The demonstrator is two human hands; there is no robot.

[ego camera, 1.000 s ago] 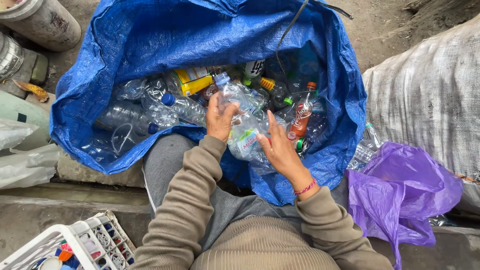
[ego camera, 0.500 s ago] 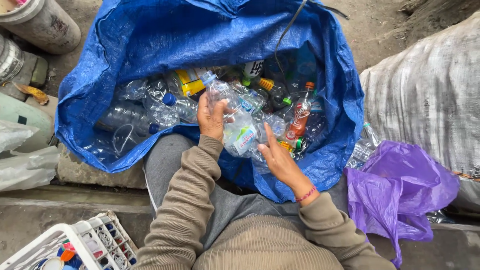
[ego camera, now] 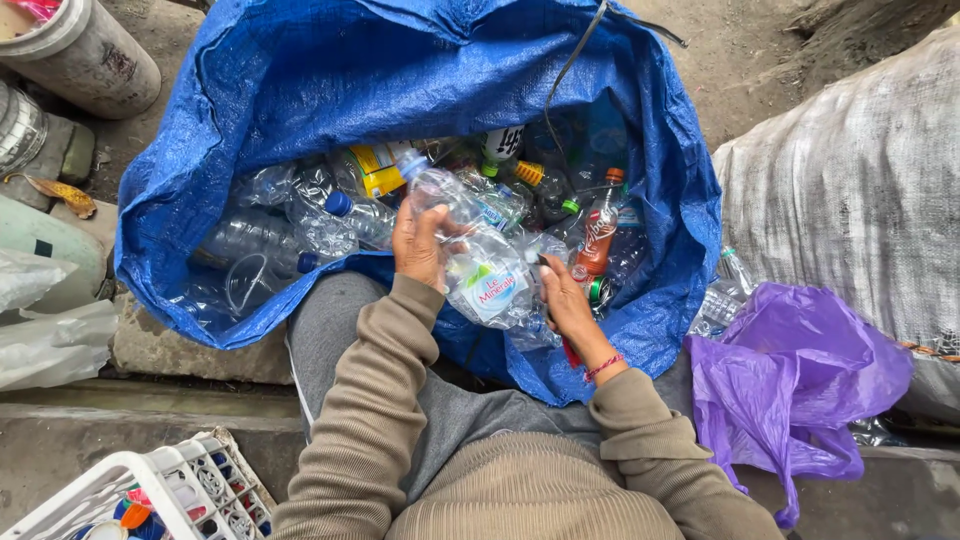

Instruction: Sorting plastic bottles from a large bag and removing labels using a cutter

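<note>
Blue tarp sack of bottles on bare dirt ground

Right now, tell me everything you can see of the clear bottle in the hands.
The clear plastic bottle is see-through, crumpled and looks empty, with a light blue cap at its upper left end and a pale label near its base. It lies tilted, cap pointing up and away, above the open blue bag of other bottles. The left hand grips its neck end; the right hand holds its lower end.
</note>
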